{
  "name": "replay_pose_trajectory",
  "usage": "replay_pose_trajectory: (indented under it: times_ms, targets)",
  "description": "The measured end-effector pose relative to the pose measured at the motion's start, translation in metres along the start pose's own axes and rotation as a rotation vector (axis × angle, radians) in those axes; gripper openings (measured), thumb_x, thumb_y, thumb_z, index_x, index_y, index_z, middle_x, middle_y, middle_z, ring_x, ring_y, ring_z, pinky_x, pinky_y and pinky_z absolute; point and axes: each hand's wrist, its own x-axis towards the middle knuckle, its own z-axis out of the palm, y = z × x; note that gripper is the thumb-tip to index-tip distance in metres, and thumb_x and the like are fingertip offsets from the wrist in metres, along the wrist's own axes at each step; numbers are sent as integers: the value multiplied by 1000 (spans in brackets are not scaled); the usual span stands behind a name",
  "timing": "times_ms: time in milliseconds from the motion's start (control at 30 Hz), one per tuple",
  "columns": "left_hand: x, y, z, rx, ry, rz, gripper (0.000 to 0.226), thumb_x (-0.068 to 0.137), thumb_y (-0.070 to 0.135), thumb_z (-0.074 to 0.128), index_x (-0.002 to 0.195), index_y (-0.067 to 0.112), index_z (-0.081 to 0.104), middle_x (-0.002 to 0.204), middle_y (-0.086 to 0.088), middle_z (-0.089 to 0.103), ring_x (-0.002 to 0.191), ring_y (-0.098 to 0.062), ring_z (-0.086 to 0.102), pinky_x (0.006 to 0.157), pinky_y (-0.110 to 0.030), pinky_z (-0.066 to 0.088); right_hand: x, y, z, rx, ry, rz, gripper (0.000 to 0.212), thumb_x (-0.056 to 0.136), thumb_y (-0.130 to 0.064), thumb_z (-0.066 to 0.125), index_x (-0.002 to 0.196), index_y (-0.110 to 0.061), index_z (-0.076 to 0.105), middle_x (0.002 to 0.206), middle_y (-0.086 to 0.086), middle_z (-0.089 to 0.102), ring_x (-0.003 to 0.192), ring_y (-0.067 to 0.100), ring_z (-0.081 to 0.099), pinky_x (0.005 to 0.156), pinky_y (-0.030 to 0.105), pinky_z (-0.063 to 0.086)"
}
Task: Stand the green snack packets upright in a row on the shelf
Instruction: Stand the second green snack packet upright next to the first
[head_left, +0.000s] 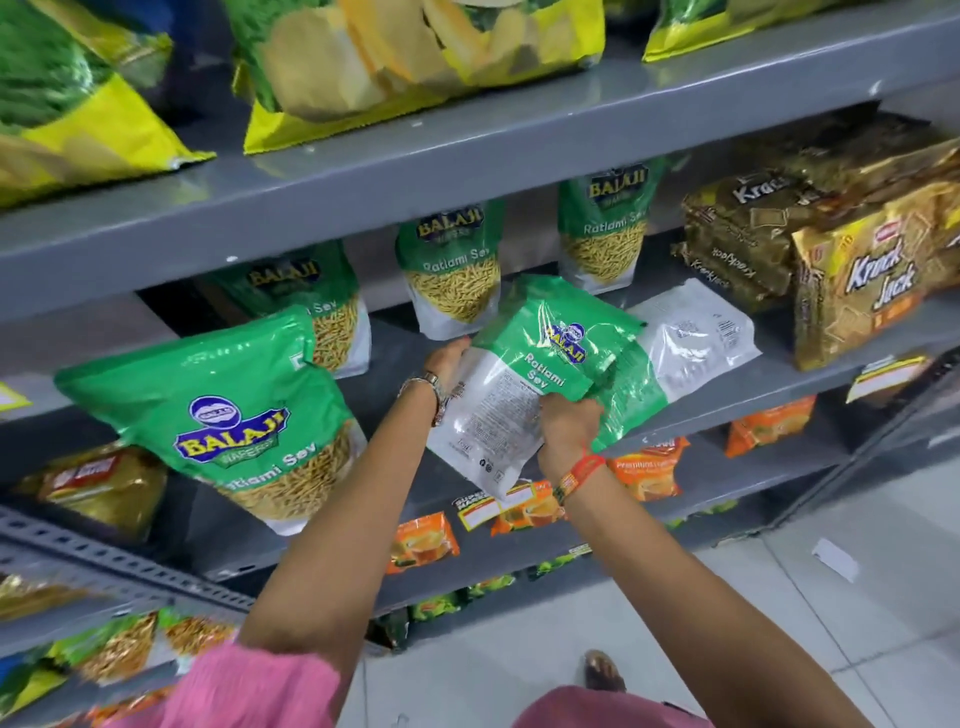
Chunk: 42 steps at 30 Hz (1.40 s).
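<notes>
A: Stock check, middle shelf, taken against the Krack Jack biscuit packs at its right end. What stands?

B: Item one: Balaji Ratlami Sev packets, upright at the back, three in a row left of the Krack Jack: nearest it one, then a second, then a third, partly hidden. Item two: a larger-looking packet at the front, furthest from the biscuits, leaning and overhanging the shelf edge, not properly stood

A: And in hand?

B: Item three: one packet, back panel showing, tilted, held over the shelf edge left of the biscuits. The left hand is closed round its far edge; the right hand pinches its near lower part, fingers curled shut on the film. Item four: at least one more packet lying flat, back up, just beside the Krack Jack, partly under the held one

A: Progress?

B: By my reckoning roughly half. Three stand; the held one, the flat one and the leaning front one are left. Whether another lies beneath, I cannot tell
</notes>
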Motion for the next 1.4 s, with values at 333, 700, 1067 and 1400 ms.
replay_pose_trajectory:
  times_ms: [333,700,1067,1400]
  targets:
    - [-15,-19,-31,-201,320,207,20,93,22,45,104,5,40,94,-8,46,83,-16,45,68,-23,40,-2,-49,21,181,-342,-224,34,82,5,47,68,-25,55,69,1,56,61,16,50,58,25,36]
    - [-14,-43,-38,-281,411,328,37,90,-1,46,125,-8,37,118,-30,52,97,-16,42,60,2,39,20,-63,22,103,-633,-408,16,91,1,43,103,0,53,72,11,55,67,18,54,70,28,49]
    - [-43,-36,-22,-167,258,562,76,55,19,82,115,15,36,95,3,44,81,-12,46,73,-24,46,18,-47,5,-60,-684,-465,27,87,12,45,103,-9,49,94,12,57,39,3,59,39,21,53]
    - [-46,-31,-20,-227,177,528,42,85,2,56,125,-1,45,109,-4,57,83,10,60,77,-9,50,10,-32,16,-192,-683,-646,60,66,-16,80,114,-15,44,109,2,48,64,8,45,49,14,47]
